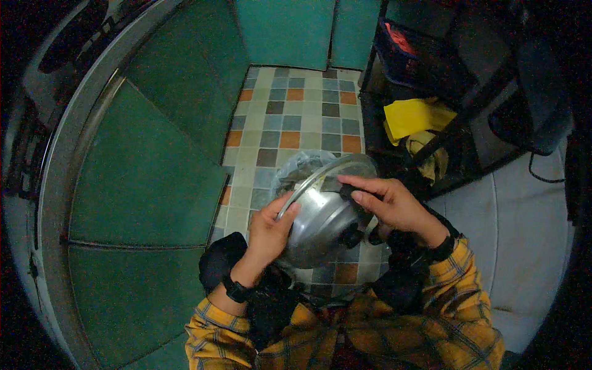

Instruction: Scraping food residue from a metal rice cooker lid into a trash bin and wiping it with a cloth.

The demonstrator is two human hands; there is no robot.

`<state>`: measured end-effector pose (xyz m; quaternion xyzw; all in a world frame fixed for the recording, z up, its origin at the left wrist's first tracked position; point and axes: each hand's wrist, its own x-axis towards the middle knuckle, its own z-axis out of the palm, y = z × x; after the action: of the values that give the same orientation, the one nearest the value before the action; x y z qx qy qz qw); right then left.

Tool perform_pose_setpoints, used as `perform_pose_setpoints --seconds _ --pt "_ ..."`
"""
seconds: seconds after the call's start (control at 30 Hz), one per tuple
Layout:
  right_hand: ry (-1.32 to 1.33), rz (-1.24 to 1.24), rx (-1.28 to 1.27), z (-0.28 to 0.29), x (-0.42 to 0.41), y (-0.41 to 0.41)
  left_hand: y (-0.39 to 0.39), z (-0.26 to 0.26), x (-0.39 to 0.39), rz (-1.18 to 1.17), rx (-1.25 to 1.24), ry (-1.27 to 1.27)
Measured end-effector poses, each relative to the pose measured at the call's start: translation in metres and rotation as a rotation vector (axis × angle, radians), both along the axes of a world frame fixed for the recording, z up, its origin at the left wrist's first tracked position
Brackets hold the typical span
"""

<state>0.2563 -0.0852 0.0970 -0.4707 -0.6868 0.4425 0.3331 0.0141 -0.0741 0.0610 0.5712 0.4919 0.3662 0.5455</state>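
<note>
A glass pot lid with a metal rim point(311, 181) is held tilted over shiny metal cookware point(319, 222) with black knobs or handles. My left hand point(273, 231) pinches the lid's rim between thumb and fingers on the left. On the right, the thumb and index finger of my right hand point(386, 199) are at the lid's black knob point(348, 190), the index finger stretched over the glass. Behind the lid, a clear plastic bag point(296, 163) rests low by the tiled floor; its contents are unclear.
Green cabinet panels point(148, 175) stand on the left, and turquoise doors point(284, 34) close off the far end of the tiled floor point(289, 122). At the right, a dark shelf holds a yellow cloth or bag point(409, 118) and a crumpled tan cloth point(428, 155). Pale wall tiles point(522, 222) lie beyond my right arm.
</note>
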Motion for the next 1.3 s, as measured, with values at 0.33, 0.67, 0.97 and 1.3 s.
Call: perform_pose_setpoints --seconds 0.33,0.67,0.97,1.3 --pt "-0.177 -0.089 0.216 0.016 -0.022 -0.005 -0.004 -0.003 0.009 0.022 0.004 -0.166" --pt "-0.186 -0.111 0.22 0.016 -0.02 -0.009 -0.008 0.007 0.016 0.08 0.243 0.114" --pt "-0.028 -0.137 0.275 -0.01 -0.031 0.006 -0.011 0.004 0.018 0.13 0.264 0.063" --pt "-0.006 -0.128 0.254 -0.01 -0.036 0.005 -0.007 -0.004 0.012 0.076 0.068 0.03"
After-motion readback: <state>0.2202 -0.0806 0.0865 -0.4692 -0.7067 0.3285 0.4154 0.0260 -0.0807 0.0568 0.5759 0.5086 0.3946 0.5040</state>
